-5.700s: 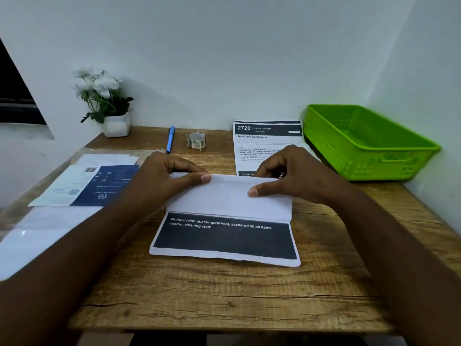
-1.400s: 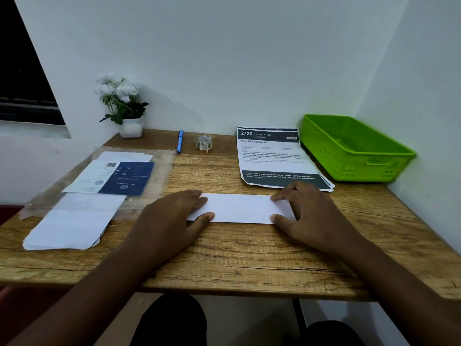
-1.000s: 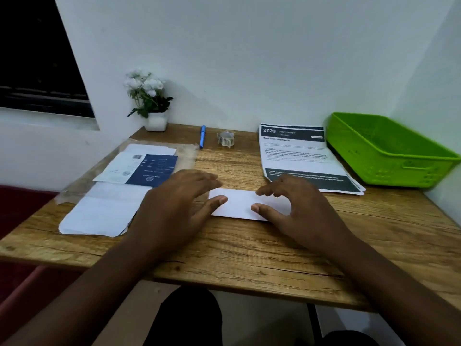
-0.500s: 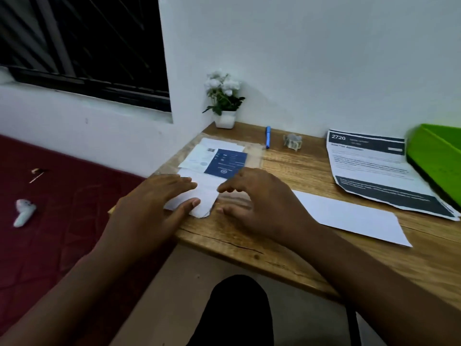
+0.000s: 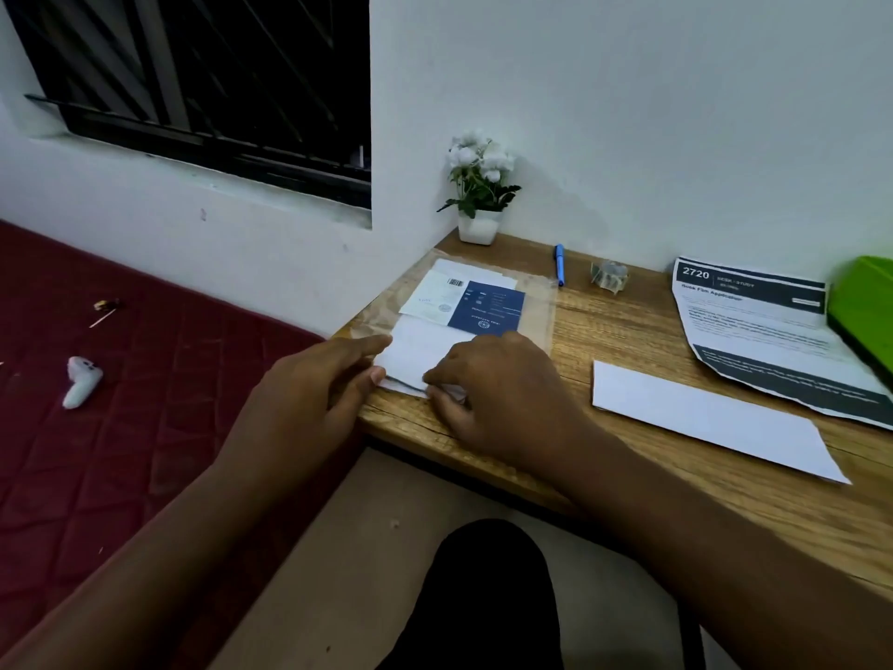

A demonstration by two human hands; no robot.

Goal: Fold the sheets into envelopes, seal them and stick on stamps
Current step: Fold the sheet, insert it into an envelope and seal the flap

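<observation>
Pinching white envelopes (image 5: 415, 353) (stacked), right hand (image 5: 497, 394).

White walls (image 5: 628, 113) meet at corner; dark barred window (image 5: 203, 74) set in left wall; wooden desk (image 5: 628, 476) against wall; red quilted floor covering (image 5: 96, 452) left; dim light.

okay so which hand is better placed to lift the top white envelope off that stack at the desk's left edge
Right. The right hand already pinches the near corner of the stack of white envelopes, curling its edge up. The left hand only rests flat-fingered against the stack's left side, steadying it.
</observation>
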